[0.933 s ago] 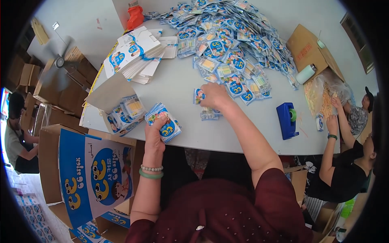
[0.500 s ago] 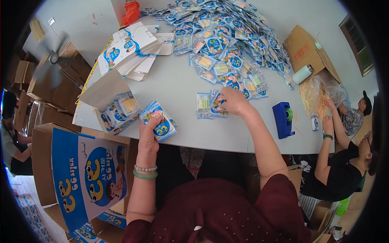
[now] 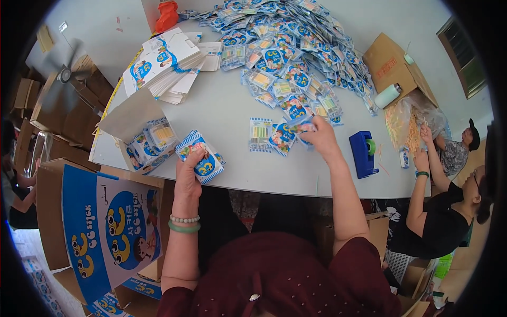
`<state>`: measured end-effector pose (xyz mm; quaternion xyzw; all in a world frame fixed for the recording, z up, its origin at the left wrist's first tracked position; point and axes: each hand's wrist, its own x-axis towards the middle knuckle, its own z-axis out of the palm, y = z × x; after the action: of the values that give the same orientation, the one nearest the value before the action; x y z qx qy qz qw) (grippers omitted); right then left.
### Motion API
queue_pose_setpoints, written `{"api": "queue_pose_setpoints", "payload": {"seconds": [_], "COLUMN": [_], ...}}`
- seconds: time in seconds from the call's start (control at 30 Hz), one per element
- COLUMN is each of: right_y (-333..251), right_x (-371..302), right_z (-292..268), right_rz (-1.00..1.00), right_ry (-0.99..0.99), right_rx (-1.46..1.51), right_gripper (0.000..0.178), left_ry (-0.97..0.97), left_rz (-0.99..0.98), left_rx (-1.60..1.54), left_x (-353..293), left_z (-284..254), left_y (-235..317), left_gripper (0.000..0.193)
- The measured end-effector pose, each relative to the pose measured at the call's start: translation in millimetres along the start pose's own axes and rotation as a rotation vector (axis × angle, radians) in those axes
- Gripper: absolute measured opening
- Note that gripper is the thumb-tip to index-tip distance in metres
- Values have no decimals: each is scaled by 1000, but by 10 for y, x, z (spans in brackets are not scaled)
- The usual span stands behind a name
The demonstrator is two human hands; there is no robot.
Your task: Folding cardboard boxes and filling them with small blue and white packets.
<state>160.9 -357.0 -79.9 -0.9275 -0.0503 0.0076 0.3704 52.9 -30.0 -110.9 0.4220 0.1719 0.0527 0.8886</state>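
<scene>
My left hand (image 3: 188,168) is closed round a small stack of blue-and-white snack packets (image 3: 208,165) just above the table's front edge. My right hand (image 3: 323,138) pinches a single packet (image 3: 302,127) by its edge, slightly smeared by motion. Beside it two packets lie flat on the table, one face-up with a blue print (image 3: 281,138) and one clear side up (image 3: 260,132). To the left of my left hand stands a white box (image 3: 127,117) with its flap up, partly filled with packets (image 3: 153,142).
A big heap of packets (image 3: 296,42) covers the table's far side. Flat folded cartons (image 3: 169,68) are stacked at the back left. A blue tape dispenser (image 3: 362,154), a pale bottle (image 3: 388,96) and a cardboard box (image 3: 393,66) stand right, near a co-worker (image 3: 438,222). A large carton (image 3: 50,211) stands lower left.
My right hand has moved right and lifted a packet from the near edge of the heap. Another packet now lies face-up on the table. My left hand keeps its stack.
</scene>
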Motion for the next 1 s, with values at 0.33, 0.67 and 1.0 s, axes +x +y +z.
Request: {"api": "queue_pose_setpoints", "payload": {"seconds": [0.33, 0.67, 1.0], "right_y": [-422, -372, -824], "right_x": [53, -215, 86], "right_z": [167, 49, 884], "right_rz": [-806, -246, 183], "right_ry": [-267, -166, -60], "right_rx": [-652, -566, -215], "right_gripper": [21, 37, 49], "left_ry": [37, -6, -10], "left_rz": [-18, -13, 4], "left_rx": [12, -10, -3], "left_x": [19, 53, 46], "left_z": [-6, -122, -76], "left_y": [-23, -56, -69], "left_gripper": [24, 34, 33]}}
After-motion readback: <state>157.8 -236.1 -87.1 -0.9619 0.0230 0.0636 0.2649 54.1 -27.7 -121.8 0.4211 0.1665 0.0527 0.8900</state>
